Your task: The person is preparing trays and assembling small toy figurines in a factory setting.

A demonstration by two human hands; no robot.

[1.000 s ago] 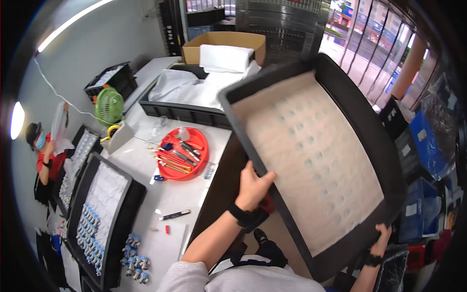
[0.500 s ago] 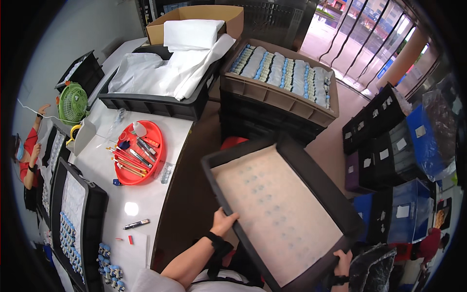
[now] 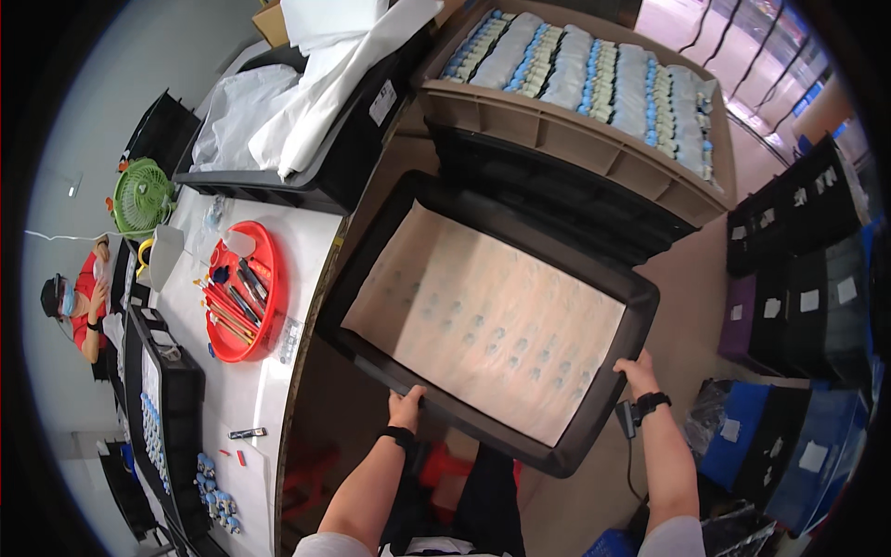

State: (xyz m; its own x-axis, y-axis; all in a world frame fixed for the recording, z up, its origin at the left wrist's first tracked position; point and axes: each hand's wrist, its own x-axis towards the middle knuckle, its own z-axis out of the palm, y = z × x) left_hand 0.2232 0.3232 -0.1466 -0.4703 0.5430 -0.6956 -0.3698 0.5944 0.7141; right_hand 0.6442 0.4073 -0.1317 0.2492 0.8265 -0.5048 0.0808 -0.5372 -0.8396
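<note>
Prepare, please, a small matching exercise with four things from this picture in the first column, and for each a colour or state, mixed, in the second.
Column 1
1. Black tray lined with a beige sheet
2. Round tray
3. Fan
4. Brown crate

Column 2
A. Green
B. Packed with rows of small items
C. Held by the left hand and right hand
D. Red, with brushes in it

Pairs: 1-C, 2-D, 3-A, 4-B
</note>
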